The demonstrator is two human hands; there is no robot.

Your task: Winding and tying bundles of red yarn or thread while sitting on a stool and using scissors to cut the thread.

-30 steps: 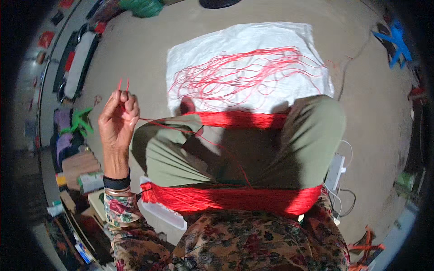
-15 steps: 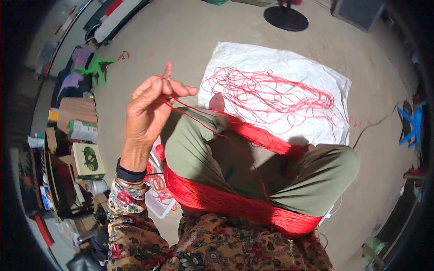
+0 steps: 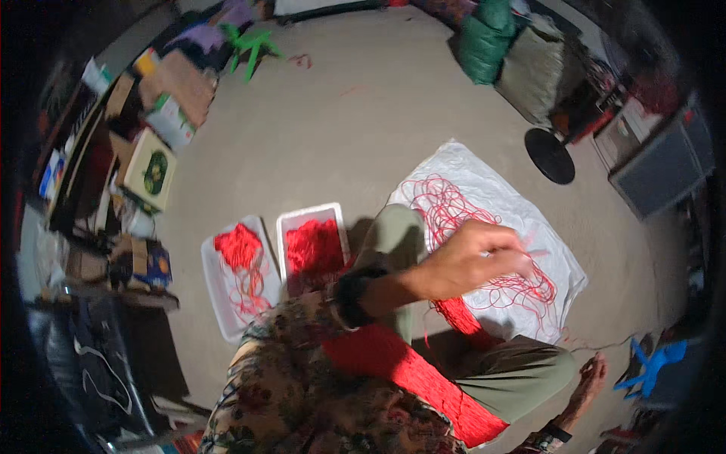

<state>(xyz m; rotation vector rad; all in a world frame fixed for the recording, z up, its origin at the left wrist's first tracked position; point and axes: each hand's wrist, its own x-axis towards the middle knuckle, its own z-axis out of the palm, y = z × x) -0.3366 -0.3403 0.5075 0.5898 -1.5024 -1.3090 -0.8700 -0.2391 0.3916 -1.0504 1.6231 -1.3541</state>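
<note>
My left hand (image 3: 484, 261) hangs above the white sheet, its fingers closed and smeared by motion, with a faint pinkish red trace of cord at the tips. Loose loops of red cord (image 3: 446, 204) lie spread on that white sheet (image 3: 556, 261). A thick hank of red cord (image 3: 423, 378) stretches around my bent, green-trousered legs, its far strand (image 3: 457, 314) partly hidden below my left forearm. Out beside my right knee (image 3: 541, 371) is my right hand (image 3: 586, 390), low over the floor, fingers extended and nothing visible in them.
Two white trays, one (image 3: 208, 280) with a tangled red bundle and one (image 3: 281, 242) full of red cord, stand left. A green stool (image 3: 249, 49), boxes (image 3: 151, 170), sacks (image 3: 488, 45), a round black base (image 3: 550, 155) and a blue stool (image 3: 654, 367) surround the floor.
My view has swung left, bringing the trays into full sight. My left hand has moved right across my legs to above the sheet. My right hand has come into view.
</note>
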